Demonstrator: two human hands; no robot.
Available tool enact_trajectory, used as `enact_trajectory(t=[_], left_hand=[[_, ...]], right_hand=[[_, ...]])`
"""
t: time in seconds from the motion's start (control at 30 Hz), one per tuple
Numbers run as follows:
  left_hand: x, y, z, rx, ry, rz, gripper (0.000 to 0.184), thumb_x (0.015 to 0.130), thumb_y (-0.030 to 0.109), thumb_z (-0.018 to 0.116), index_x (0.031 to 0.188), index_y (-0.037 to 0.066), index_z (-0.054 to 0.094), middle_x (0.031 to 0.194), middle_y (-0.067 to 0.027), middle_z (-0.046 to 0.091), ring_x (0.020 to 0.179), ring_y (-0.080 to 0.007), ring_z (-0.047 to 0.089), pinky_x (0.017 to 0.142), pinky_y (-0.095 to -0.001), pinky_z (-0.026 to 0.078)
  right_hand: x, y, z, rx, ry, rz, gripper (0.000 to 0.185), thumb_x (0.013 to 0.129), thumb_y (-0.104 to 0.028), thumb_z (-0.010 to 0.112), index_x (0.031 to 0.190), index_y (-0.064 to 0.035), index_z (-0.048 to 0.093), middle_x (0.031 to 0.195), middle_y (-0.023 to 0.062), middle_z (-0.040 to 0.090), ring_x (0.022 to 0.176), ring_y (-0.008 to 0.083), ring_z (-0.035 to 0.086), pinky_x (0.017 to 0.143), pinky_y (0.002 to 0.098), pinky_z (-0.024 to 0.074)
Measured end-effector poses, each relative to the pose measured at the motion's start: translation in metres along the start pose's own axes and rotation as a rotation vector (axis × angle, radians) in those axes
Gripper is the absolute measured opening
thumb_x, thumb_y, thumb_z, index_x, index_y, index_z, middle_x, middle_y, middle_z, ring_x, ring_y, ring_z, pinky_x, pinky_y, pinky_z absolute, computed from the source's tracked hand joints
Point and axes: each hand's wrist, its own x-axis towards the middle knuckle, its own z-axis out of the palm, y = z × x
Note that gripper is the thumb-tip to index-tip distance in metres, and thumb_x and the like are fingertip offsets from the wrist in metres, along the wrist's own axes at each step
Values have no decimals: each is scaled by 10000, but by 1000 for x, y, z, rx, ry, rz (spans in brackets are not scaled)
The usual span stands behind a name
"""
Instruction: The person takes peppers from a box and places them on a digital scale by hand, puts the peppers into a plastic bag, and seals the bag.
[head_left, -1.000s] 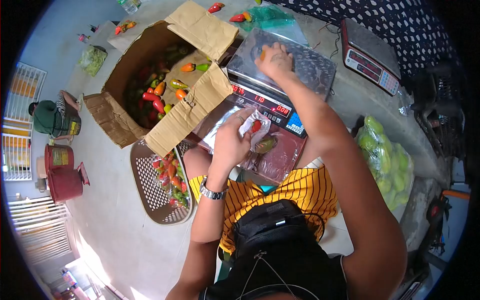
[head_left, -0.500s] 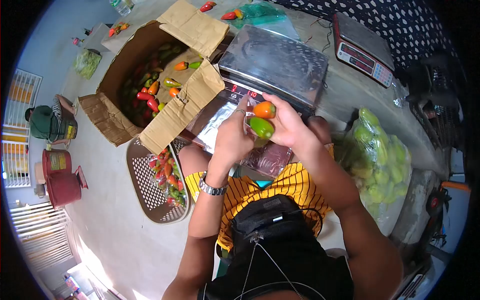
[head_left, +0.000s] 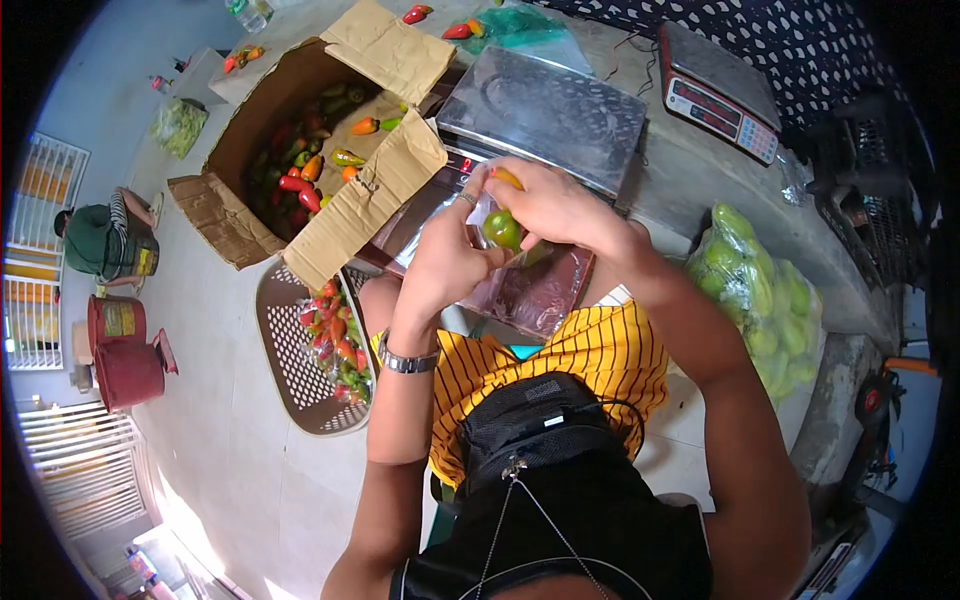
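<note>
In front of the scale [head_left: 540, 115], both my hands are close together over clear plastic. My left hand [head_left: 445, 255], with a wristwatch, is closed on what looks like a clear plastic bag [head_left: 482, 212]. A green pepper [head_left: 502, 230] shows between my hands, by the bag. My right hand [head_left: 555, 205] bends over from the other side, its fingers curled around an orange pepper [head_left: 508, 179] that is mostly covered. Whether the green pepper is inside the bag is hard to see. Below lies a dark red stack of plastic packaging [head_left: 550, 295].
An open cardboard box [head_left: 225, 130] of red, orange and green peppers stands left of the scale. Under it sits a basket [head_left: 285, 360] with bagged peppers. A bag of green produce [head_left: 755, 290] is at right; a second scale [head_left: 720, 90] stands behind. A person [head_left: 105, 235] crouches far left.
My right hand has turned over from palm-up to curled above the bag, bringing the orange pepper toward my left hand. The peppers are now more covered by my fingers.
</note>
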Motion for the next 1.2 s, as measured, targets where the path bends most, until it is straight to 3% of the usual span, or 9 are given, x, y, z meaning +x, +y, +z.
enact_trajectory(t=[0.13,0.17,0.3,0.47,0.57,0.8,0.9,1.0,1.2], left_hand=[[3,10,-7,-229,54,-35,751,862,-73,683,1556,-19,402,961,-80,714,663,-89,630,561,-258,535],[3,10,-7,-225,80,-8,727,883,-49,611,1574,22,396,725,-52,669,585,-123,654,562,-285,538],[7,-1,-2,-166,155,-21,624,873,2,591,1493,25,522,679,-96,672,562,-153,661,571,-322,537],[9,-1,3,90,257,27,588,819,73,630,1405,35,619,657,-172,660,530,-233,647,607,-381,536],[8,1,3,235,274,126,532,898,94,616,1428,52,609,589,-82,615,533,-121,623,531,-319,514],[9,5,-5,426,413,198,435,872,332,772,1183,28,760,585,-130,609,517,-178,621,544,-355,490],[5,13,-29,590,354,169,484,834,447,827,1045,14,787,555,-126,597,525,-185,622,543,-343,482],[9,6,-46,718,327,353,427,846,410,830,910,-7,765,553,-133,590,517,-160,608,535,-331,478],[-4,58,-61,231,426,318,333,848,211,853,704,-12,651,565,-51,608,524,-72,550,501,-259,420]], right_hand=[[-5,4,-4,-589,146,-211,532,901,-281,689,1369,-42,605,1173,290,693,1100,427,684,961,459,555],[-7,5,-5,-613,169,-234,538,871,-271,710,1353,-48,624,1175,298,690,1099,440,678,978,464,541],[-4,-10,-10,-853,156,-92,500,801,-244,762,1266,-72,697,1154,281,706,1098,425,683,984,458,537],[-1,-12,-19,-900,-7,-149,451,754,-242,800,1174,-87,747,1126,256,720,1081,409,689,971,448,544],[-3,-5,-23,-913,-1,-202,427,782,-294,799,1152,-85,756,1085,233,733,1059,406,694,959,451,545],[-22,-21,-32,-821,60,-203,425,884,-426,750,938,-5,750,1014,222,732,1020,372,696,960,450,510],[-28,-5,-58,-909,-7,-511,404,873,-425,750,870,-21,741,951,153,699,990,329,638,963,431,443],[-28,7,-69,-987,189,-830,334,833,-371,767,827,-39,729,976,98,648,985,288,578,945,404,406],[-58,-24,-78,-876,619,-967,222,790,-250,808,794,-57,697,1061,59,590,1015,274,543,938,404,418]])
